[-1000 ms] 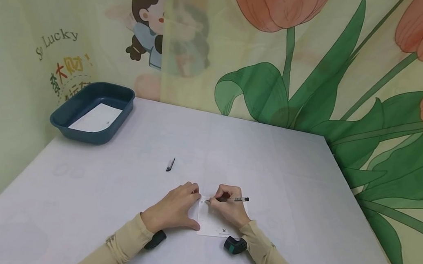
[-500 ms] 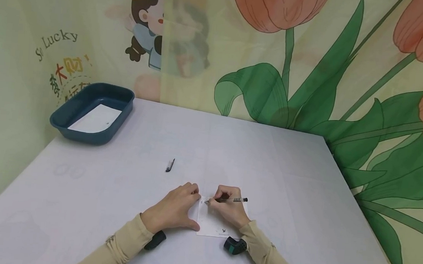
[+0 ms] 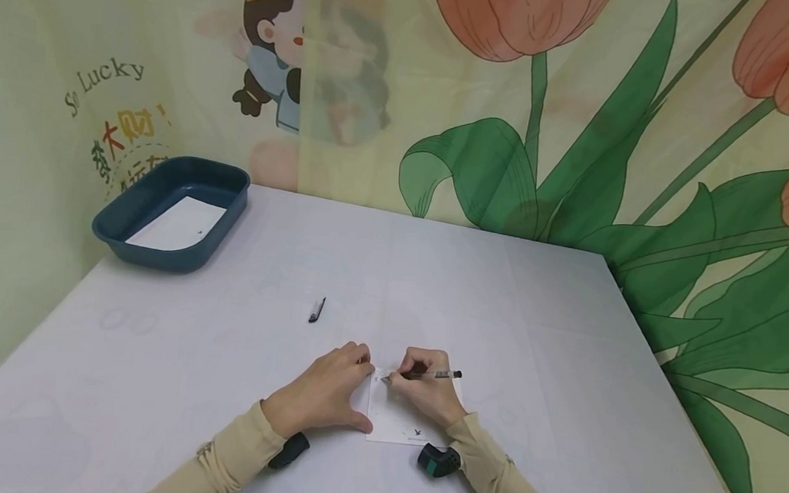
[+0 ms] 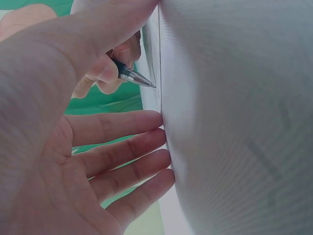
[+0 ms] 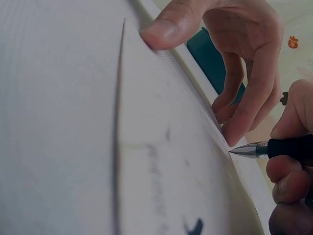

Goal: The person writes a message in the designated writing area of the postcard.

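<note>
A small white sheet of paper [image 3: 392, 422] lies on the table, with a little dark bird print near its lower edge. My right hand [image 3: 431, 386] pinches a black gel pen [image 3: 443, 374], whose metal tip meets the paper near its upper left, where small marks show. In the right wrist view the pen tip [image 5: 244, 150] touches the sheet. My left hand [image 3: 325, 391] rests at the paper's left edge, thumb low and fingers high. Its fingers [image 4: 132, 164] are extended in the left wrist view, their tips against the surface.
A pen cap [image 3: 317, 310] lies on the white table [image 3: 529, 378] beyond my left hand. At the far left corner stands a dark blue tray [image 3: 167, 260] with white paper [image 3: 176, 223] inside. Printed curtains [image 3: 469, 168] border the table's back and sides.
The pen has shifted very slightly, its back end a little to the left, while its tip stays near the paper's upper left. The left hand keeps its place.
</note>
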`<state>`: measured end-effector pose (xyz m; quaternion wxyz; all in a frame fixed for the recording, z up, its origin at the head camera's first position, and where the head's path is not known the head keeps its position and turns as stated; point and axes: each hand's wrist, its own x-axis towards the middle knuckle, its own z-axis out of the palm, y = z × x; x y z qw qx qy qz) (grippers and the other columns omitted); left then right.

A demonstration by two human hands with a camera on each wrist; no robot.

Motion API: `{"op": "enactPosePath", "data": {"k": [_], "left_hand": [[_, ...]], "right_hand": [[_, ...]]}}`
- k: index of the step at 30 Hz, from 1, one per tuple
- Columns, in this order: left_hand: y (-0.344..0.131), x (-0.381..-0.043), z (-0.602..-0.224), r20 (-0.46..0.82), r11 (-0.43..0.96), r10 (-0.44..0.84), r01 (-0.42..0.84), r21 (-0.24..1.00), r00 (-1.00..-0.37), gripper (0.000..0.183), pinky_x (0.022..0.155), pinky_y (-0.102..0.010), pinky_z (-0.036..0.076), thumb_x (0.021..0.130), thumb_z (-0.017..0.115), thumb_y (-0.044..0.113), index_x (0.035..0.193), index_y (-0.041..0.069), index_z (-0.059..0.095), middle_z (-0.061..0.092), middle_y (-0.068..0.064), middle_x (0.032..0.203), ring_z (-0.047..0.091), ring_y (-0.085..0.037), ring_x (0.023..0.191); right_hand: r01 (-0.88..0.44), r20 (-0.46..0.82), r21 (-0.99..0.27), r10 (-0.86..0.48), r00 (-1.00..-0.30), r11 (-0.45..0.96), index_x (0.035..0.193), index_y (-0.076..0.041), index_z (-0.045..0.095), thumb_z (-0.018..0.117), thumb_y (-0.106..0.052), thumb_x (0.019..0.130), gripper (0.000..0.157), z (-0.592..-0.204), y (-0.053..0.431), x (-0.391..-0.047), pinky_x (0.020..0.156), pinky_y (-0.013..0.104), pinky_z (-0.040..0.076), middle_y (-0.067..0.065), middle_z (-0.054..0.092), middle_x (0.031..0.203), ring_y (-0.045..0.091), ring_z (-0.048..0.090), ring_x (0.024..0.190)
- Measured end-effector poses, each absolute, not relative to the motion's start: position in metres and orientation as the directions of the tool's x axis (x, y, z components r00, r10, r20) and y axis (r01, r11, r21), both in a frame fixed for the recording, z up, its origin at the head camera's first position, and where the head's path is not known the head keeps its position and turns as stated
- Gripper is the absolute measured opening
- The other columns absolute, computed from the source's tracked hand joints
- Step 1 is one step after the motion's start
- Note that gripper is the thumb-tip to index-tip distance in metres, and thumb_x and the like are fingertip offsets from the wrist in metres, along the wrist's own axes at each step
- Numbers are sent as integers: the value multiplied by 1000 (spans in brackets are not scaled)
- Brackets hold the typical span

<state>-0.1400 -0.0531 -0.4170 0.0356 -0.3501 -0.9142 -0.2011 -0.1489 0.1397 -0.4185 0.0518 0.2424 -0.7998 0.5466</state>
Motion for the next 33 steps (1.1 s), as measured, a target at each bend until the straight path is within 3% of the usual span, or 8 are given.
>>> {"op": "enactPosePath", "data": {"k": [33], "left_hand": [[-53,-139,-417,207,666,624,651,364,-754,58,69,-24,43,57,89,44,93,3,67,52,0,94,45,-13,82]], "right_hand": [[-476,377,-840,-351,-857,261,58,1,52,61,18,66,21,-426,142,-151,54,15,40,13,57,58,-2,47,56]]}}
